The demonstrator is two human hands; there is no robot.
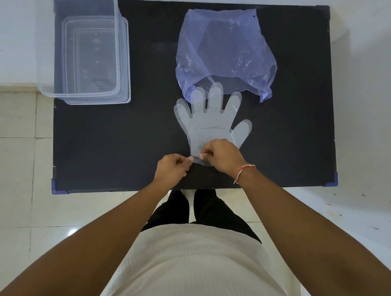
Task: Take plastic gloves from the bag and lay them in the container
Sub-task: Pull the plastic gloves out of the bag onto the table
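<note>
Black table [121,141] bears plastic gloves [209,121] below the bag [225,52], cuff pinched by left hand [174,167] and right hand [220,155] grips

Both bare forearms reach forward from the bottom corners and converge near centre, hands close together but not clearly touching. Left hand [173,169] knuckles up, fingers curled, thumb and forefinger pressed in a pinch grip pointing right. Right hand [220,155] likewise curled, pinching at its thumb tip, pointing left; a red-and-white thread band circles the right wrist.
</note>
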